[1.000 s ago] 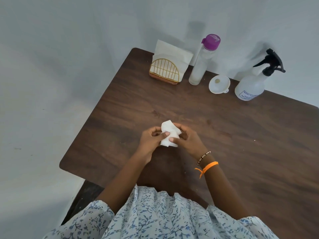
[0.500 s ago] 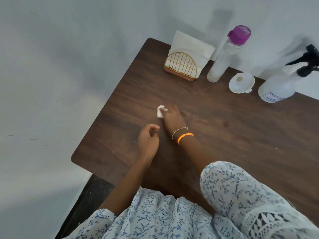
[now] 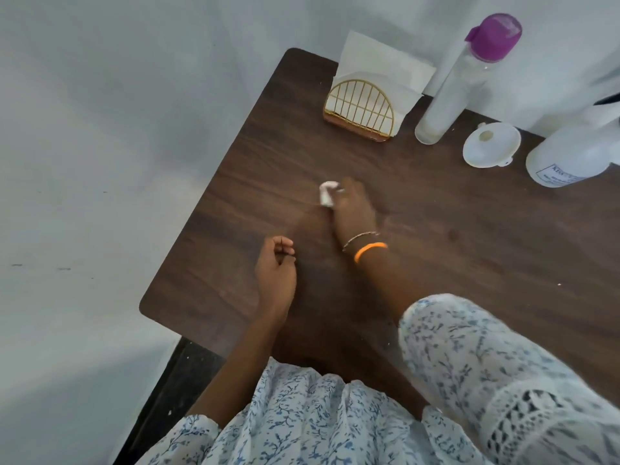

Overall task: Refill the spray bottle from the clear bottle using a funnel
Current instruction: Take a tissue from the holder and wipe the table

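At the table's far right edge stands the white spray bottle [image 3: 570, 156], partly cut off by the frame. A white funnel [image 3: 491, 145] lies just left of it. Beside that rises the tall clear bottle [image 3: 449, 85] with a purple cap. My right hand [image 3: 354, 209], wearing an orange band and a bead bracelet, holds a small wad of white tissue [image 3: 326, 195] down on the wood near the left-middle of the table. My left hand [image 3: 275, 270] rests on the table closer to me, its fingers loosely curled around nothing.
A gold wire napkin holder [image 3: 360, 110] with white napkins stands at the far left corner of the dark wooden table [image 3: 469, 246]. A pale wall runs behind and to the left. My patterned sleeves fill the bottom.
My left hand let go of the tissue and dropped to the table. My right hand carried the tissue forward and left, down onto the wood. The view shifted left.
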The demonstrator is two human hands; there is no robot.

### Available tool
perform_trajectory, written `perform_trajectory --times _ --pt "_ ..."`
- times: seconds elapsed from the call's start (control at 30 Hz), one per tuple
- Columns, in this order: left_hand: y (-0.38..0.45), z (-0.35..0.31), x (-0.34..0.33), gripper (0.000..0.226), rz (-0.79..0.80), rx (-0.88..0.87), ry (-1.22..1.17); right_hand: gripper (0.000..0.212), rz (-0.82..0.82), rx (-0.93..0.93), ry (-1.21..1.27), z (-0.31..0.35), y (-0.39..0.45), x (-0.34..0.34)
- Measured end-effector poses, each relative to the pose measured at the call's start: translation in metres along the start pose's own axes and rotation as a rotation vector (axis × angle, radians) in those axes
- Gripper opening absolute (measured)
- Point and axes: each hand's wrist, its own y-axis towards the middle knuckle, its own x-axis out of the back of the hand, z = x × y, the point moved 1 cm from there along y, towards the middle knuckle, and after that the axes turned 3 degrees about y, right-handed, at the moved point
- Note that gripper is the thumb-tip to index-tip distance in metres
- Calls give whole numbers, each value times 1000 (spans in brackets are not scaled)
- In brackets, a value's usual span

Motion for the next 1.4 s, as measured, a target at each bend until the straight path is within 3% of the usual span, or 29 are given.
perform_trajectory --times 0.07,0.13,0.2,0.27,0.4,0.47,0.57,0.67,0.77,0.83,0.97,1.03,1.2,1.27,1.3,1.4 --pt "2 -1 5 37 -38 -23 -15 36 74 184 41 29 -29 -21" --pt "2 -4 10 28 -41 -37 -14 30 123 405 64 36 -70 -23" --pt "3 -3 11 27 -33 -54 -12 24 94 506 42 18 -91 -9" --pt "1 0 10 34 -13 -52 -4 16 20 440 78 -14 -88 7" --pt "-5 4 6 37 39 -52 11 22 -152 -79 -10 -64 -34 37" --pt "-8 2 7 37 38 -61 12 27 -160 -111 12 -54 -14 29" --pt "-9 0 9 32 26 -64 5 20 -87 54 77 -17 -16 -2" --pt "-10 -1 11 26 16 -79 4 31 53 309 99 9 -63 -24" --pt "-11 -1 9 29 28 -82 13 28 118 495 65 -10 -87 -5" --pt "-14 0 5 33 59 -78 15 20 21 386 39 -41 -72 12" --pt "-23 -3 -1 35 124 -105 48 28 -66 -95 -42 -71 -29 37" --pt "-26 -6 -5 35 152 -115 64 31 -16 -90 -44 -51 -28 35" --pt "-24 -18 -19 38 188 -172 82 24 87 297 86 -29 -78 10" --pt "-25 -22 -27 40 214 -186 92 25 94 226 161 -37 -92 29" --pt "-26 -23 -32 41 234 -188 97 21 137 96 260 -45 -98 41" --pt "-32 -27 -54 43 322 -200 127 20 -158 -207 330 -84 -115 76"
